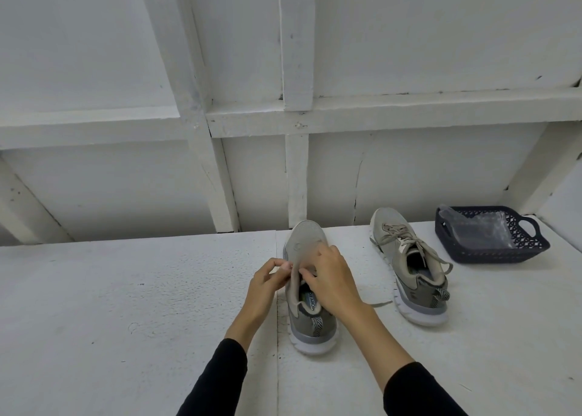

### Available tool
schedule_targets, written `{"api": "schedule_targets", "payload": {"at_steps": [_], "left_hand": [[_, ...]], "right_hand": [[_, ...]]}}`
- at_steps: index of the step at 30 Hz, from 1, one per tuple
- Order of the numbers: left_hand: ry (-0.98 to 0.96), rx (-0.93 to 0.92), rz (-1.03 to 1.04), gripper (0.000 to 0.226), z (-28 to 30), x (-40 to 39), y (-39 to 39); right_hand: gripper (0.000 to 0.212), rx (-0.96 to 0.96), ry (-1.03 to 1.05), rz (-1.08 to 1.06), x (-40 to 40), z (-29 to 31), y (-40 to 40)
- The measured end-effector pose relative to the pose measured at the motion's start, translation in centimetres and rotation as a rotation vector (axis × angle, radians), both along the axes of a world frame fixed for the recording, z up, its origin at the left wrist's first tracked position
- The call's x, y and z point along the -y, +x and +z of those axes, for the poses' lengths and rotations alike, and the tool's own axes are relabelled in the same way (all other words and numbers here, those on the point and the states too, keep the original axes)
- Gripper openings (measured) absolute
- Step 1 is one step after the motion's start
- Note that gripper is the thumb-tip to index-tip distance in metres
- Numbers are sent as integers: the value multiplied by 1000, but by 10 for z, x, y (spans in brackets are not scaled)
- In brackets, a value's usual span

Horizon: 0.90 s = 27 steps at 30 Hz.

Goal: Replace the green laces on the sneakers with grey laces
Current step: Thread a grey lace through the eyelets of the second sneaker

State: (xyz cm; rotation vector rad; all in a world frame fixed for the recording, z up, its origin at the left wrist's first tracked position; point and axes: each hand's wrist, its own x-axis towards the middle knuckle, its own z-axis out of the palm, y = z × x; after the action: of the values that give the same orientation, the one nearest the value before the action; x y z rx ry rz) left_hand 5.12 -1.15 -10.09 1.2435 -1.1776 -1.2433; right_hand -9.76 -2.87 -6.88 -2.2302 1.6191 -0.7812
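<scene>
A grey sneaker [304, 239] stands in the middle of the white table, toe pointing away from me. My left hand [267, 285] pinches its left eyelet edge beside the tongue. My right hand [330, 277] lies over the lacing area, fingers curled onto the upper; the lace under it is hidden. A grey lace end [381, 304] trails out on the table to the right of this shoe. The second grey sneaker [406, 258] stands further right, laced with a grey lace [409, 241] whose ends hang loose over its opening.
A dark blue plastic basket [532, 248] holding a clear plastic bag [478, 230] sits at the back right of the table [126, 305]. A white panelled wall rises right behind the shoes.
</scene>
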Motion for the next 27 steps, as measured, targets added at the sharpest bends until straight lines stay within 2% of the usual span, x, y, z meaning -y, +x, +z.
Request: {"api": "schedule_targets", "payload": {"at_steps": [10,14,17,19,20,21,22,23,25,26,27], "left_hand": [[-24,-22,72,21,4,-1,-7],[38,-59,166,21,2,2,-8],[140,-248,325,11,0,10,-3],[218,-561,477,10,2,15,6],[264,-661,563,14,5,16,12],[283,-653,619,18,4,17,17],[279,-495,649,20,3,17,23],[234,-165,642,19,0,16,26],[53,514,500,14,-12,13,32],[-24,711,404,14,-14,11,33],[-63,788,324,16,-16,10,31]], "right_hand": [[7,38,-58,-59,-2,-7,-1],[25,51,-75,-163,-6,-8,-2],[40,87,11,-240,-7,-11,-5],[47,136,69,-270,-8,-13,-9],[49,156,89,-280,-8,-14,-11],[51,171,108,-290,-9,-15,-12],[53,188,129,-300,-9,-15,-13],[53,208,150,-310,-9,-16,-13],[53,256,179,-333,-10,-17,-15],[53,282,191,-339,-11,-18,-15],[53,310,207,-341,-11,-19,-16]]}}
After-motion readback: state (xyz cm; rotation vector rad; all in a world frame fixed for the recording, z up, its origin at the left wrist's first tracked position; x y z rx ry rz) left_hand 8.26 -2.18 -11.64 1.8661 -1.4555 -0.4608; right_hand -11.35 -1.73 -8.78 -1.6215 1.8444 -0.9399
